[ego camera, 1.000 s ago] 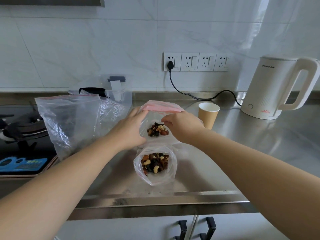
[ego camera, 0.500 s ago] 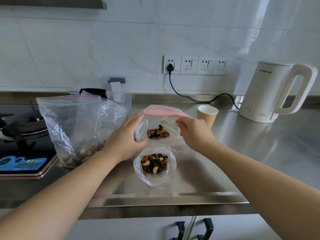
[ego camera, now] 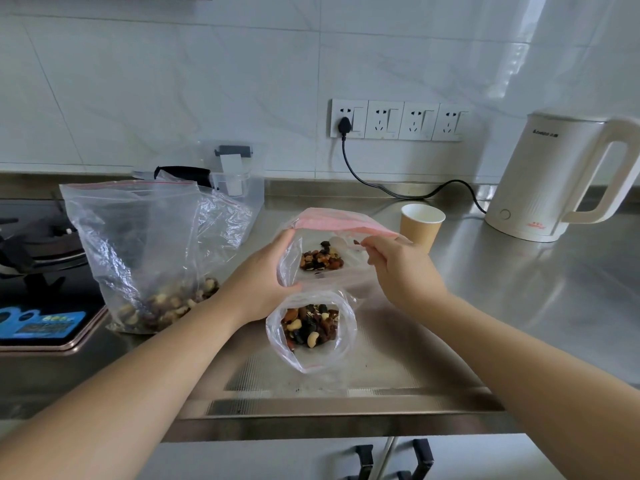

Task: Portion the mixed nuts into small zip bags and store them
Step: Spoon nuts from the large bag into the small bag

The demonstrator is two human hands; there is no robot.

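Observation:
A small zip bag (ego camera: 341, 225) with a pink seal strip stands open on the steel counter, mixed nuts (ego camera: 321, 260) at its bottom. My left hand (ego camera: 259, 282) grips its left side. My right hand (ego camera: 403, 268) pinches its right rim, and the mouth is spread wide. Just in front stands a second small open bag (ego camera: 311, 332) holding a portion of nuts, touched by neither hand. To the left a large clear zip bag (ego camera: 138, 251) stands upright with the remaining mixed nuts at its bottom.
A paper cup (ego camera: 421, 226) stands just behind the right hand. A white electric kettle (ego camera: 554, 178) sits at the far right, its cord running to the wall sockets (ego camera: 398, 120). A gas hob (ego camera: 38, 271) lies at the left, a clear plastic container (ego camera: 239, 181) behind the large bag.
Both hands have slid apart along the far small bag's rim and pulled its mouth wider. The view has tilted down and the large bag's nuts have come into sight.

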